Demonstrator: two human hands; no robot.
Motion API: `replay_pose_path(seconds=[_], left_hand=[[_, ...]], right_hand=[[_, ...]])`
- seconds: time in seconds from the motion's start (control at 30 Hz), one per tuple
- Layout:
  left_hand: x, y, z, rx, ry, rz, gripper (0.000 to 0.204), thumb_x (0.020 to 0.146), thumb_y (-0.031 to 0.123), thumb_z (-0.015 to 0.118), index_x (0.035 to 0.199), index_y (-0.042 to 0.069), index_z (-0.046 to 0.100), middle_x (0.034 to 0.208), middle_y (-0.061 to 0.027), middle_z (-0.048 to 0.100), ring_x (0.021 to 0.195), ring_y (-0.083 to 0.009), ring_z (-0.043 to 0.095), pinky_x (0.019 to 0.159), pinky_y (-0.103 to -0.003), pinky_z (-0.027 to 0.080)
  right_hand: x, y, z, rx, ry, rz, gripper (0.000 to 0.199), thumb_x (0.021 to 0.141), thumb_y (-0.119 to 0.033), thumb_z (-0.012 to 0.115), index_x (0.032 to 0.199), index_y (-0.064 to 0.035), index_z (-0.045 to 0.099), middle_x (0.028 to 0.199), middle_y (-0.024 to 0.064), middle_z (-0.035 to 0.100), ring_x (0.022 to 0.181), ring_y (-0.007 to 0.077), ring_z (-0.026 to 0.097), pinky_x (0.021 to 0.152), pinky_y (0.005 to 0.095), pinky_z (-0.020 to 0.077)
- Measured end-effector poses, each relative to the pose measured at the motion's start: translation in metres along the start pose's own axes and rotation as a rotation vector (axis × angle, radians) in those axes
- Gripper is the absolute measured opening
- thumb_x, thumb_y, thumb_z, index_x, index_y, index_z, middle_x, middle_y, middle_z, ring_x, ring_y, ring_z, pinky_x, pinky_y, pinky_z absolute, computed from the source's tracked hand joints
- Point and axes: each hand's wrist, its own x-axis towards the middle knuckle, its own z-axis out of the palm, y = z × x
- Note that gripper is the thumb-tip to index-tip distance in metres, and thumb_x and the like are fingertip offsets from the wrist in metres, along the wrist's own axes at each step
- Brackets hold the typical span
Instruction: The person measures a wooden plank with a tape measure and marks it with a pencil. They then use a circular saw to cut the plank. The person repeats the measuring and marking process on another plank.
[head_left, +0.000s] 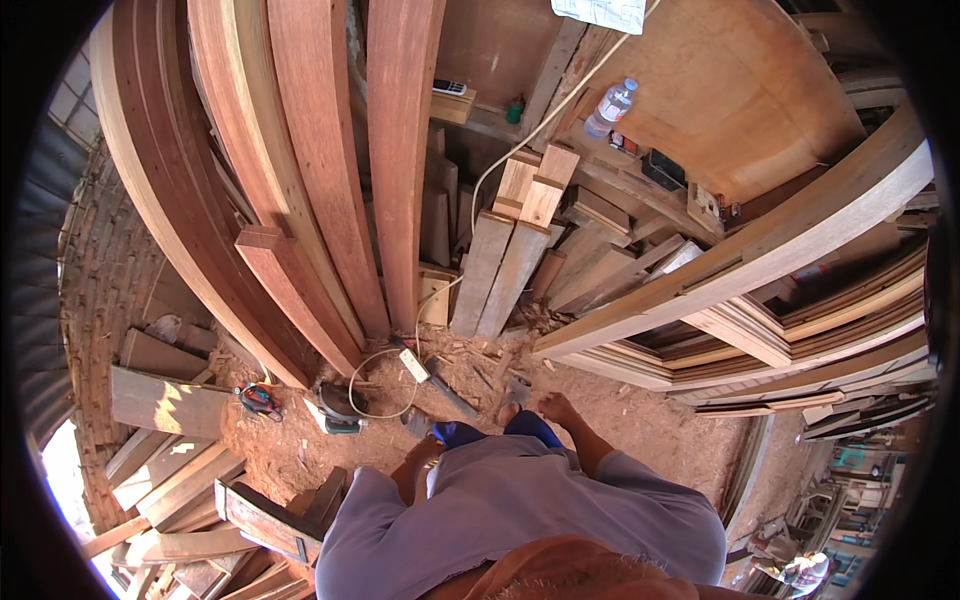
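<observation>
My right hand point(556, 407) hangs low in front of my right side, next to the blue cloth at my knees. Nothing shows in it, but its fingers are too small to read. Over on the left, my left hand point(424, 451) is beside the same blue cloth point(458, 434), its fingers mostly hidden. Ahead of it a white power strip point(412, 365) lies on the sawdust with its cable looped around. A dark long-handled tool point(452, 394) lies beside the strip. To the left sits a dark power tool point(341, 401).
Tall reddish timber beams point(322, 170) lean at the front left. A curved wooden frame point(740, 270) spans the right. Offcuts point(190, 480) pile up at the left. A water bottle point(611, 108) stands on the workbench point(740, 90) ahead. Blue-and-red pliers-like tools point(258, 400) lie left.
</observation>
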Motion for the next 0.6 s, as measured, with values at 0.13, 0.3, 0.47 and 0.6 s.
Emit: replay_pose_path(seconds=[0.13, 0.3, 0.47, 0.6], left_hand=[[0.001, 0.005, 0.0, -0.016, 0.022, -0.017, 0.072, 0.082, 0.053, 0.071, 0.136, 0.008, 0.056, 0.132, -0.0254, 0.06, 0.122, -0.0431, 0.059, 0.101, -0.048, 0.049], [-0.009, 0.013, 0.011, -0.065, 0.084, -0.043, 0.073, 0.082, 0.053, 0.071, 0.137, 0.009, 0.054, 0.133, -0.0255, 0.059, 0.122, -0.0433, 0.059, 0.101, -0.048, 0.049], [-0.051, 0.041, 0.024, -0.24, 0.275, 0.108, 0.076, 0.085, 0.041, 0.072, 0.147, 0.011, 0.039, 0.14, -0.0285, 0.051, 0.129, -0.0471, 0.05, 0.103, -0.051, 0.047], [-0.043, 0.021, 0.066, -0.16, 0.478, 0.144, 0.058, 0.081, 0.032, 0.074, 0.129, 0.009, 0.052, 0.118, -0.0178, 0.062, 0.113, -0.0397, 0.057, 0.094, -0.051, 0.045]], right_hand=[[0.006, 0.005, 0.002, 0.249, 0.153, 0.267, 0.017, 0.086, -0.017, 0.063, 0.088, -0.0019, 0.07, 0.087, 0.0139, 0.072, 0.066, 0.0244, 0.07, 0.064, 0.0349, 0.0564], [0.023, 0.005, 0.0, 0.411, 0.14, 0.255, 0.026, 0.089, -0.027, 0.06, 0.094, -0.0033, 0.07, 0.096, 0.0154, 0.072, 0.082, 0.0309, 0.07, 0.075, 0.0392, 0.0553], [0.077, 0.023, 0.051, 0.296, -0.118, -0.075, 0.019, 0.088, -0.024, 0.06, 0.088, -0.0097, 0.073, 0.099, 0.0151, 0.07, 0.101, 0.0339, 0.066, 0.088, 0.0451, 0.0522], [0.128, 0.016, 0.079, 0.24, -0.338, -0.001, 0.029, 0.093, -0.029, 0.057, 0.106, -0.0046, 0.067, 0.112, 0.0224, 0.067, 0.105, 0.039, 0.064, 0.09, 0.048, 0.0508]])
